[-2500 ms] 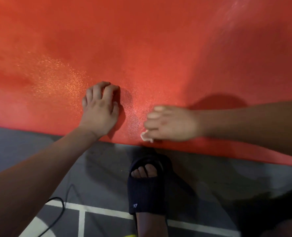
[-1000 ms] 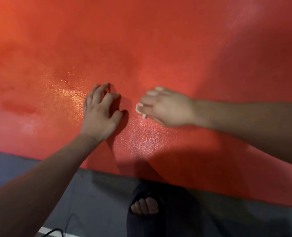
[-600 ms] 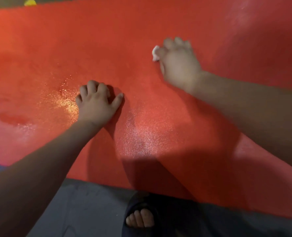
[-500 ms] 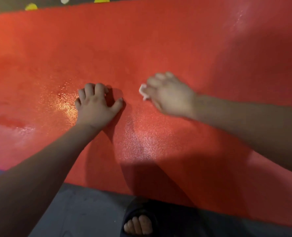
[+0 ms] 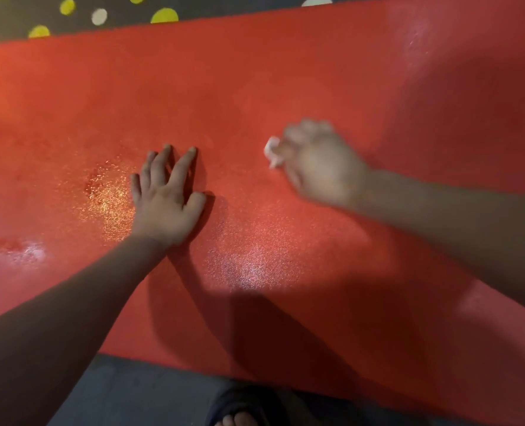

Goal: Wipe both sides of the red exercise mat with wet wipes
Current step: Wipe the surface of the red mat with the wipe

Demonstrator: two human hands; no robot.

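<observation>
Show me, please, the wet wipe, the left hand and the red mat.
wet wipe [image 5: 271,150], head view: the white corner that sticks out.
left hand [image 5: 166,202], head view: the back of the hand.
red mat [image 5: 255,72], head view: bare surface near the far edge.

Motion-blurred right hand [image 5: 319,167], wet wipe [image 5: 272,149] mostly under its fingers [image 5: 309,128]; sandalled foot [image 5: 239,418] cropped at bottom edge

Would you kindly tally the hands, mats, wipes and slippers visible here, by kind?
Hands: 2 (left hand, right hand)
red mat: 1
wet wipe: 1
dark slipper: 1
Total: 5
</observation>
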